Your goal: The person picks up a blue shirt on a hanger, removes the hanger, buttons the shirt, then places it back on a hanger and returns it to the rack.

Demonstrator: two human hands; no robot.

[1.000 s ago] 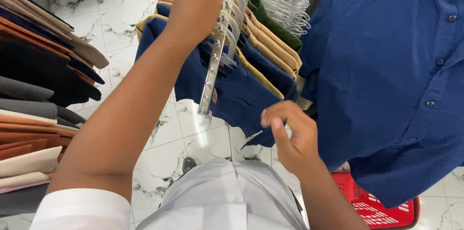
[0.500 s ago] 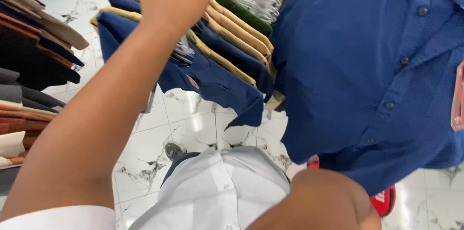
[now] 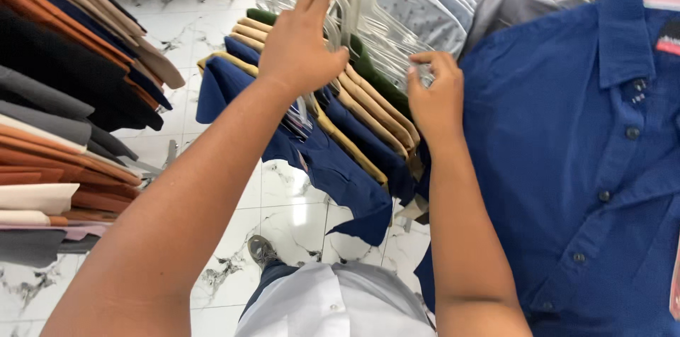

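1. The left hand point(image 3: 301, 43) is raised with its fingers stretched flat and open, gripping nothing; the palm presses against the row of clear plastic hangers point(image 3: 368, 21) on the clothes rack.
2. The right hand point(image 3: 435, 96) sits just to the right of the left hand, with its fingertips curled and pinched on one of the clear hangers at the near end of the row.
3. Below and between the two hands hang the shirts that fill the rack: navy shirts point(image 3: 333, 167), tan shirts point(image 3: 368, 107) and a dark green shirt point(image 3: 372, 71), packed side by side and touching.
4. Beyond the right hand's fingertips, more hangers carry pale patterned shirts point(image 3: 418, 4) and grey ones, with a red one at the far edge.
5. To the right of the right forearm, a large blue buttoned shirt point(image 3: 581, 167) hangs close by, its collar at the top and its buttons running down the front.
6. Well to the left of the left arm, another rack holds folded or hung garments point(image 3: 64, 117) in black, grey, orange-brown and cream, stacked in layers.
7. Under both arms lies a white marble-patterned floor point(image 3: 290, 202), where the person's shoe point(image 3: 262, 248) shows beneath a white shirt front.
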